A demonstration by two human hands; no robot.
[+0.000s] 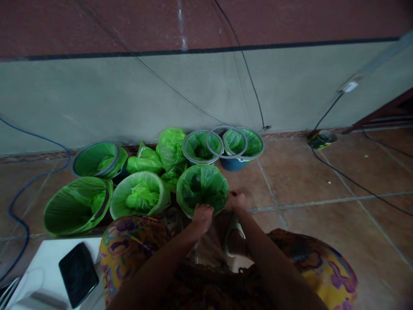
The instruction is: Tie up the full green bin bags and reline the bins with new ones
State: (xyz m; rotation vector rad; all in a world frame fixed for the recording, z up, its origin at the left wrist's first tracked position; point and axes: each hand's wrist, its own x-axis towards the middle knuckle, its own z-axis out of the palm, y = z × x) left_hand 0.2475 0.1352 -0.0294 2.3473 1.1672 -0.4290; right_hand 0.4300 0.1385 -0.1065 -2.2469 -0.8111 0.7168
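Note:
A round bin (185, 196) lined with a translucent green garbage bag (209, 183) stands on the floor between my feet and the wall. At its near rim, my left hand (203, 215) has its fingers curled over the edge of the bag. My right hand (237, 200) pinches the bag's edge at the right side of the rim. Behind this bin, a loose grey ring (226, 157) lies across the tops of two more lined bins, a left one (202, 162) and a right one (234, 165). The fingertips of both hands are partly hidden.
Several lined bins (111, 189) and bunched green bags (171, 146) stand to the left. A phone (78, 273) lies on a white surface (48, 254) at lower left. A blue cable (24, 189) runs along the left; a can (322, 139) and black cable (355, 185) are right.

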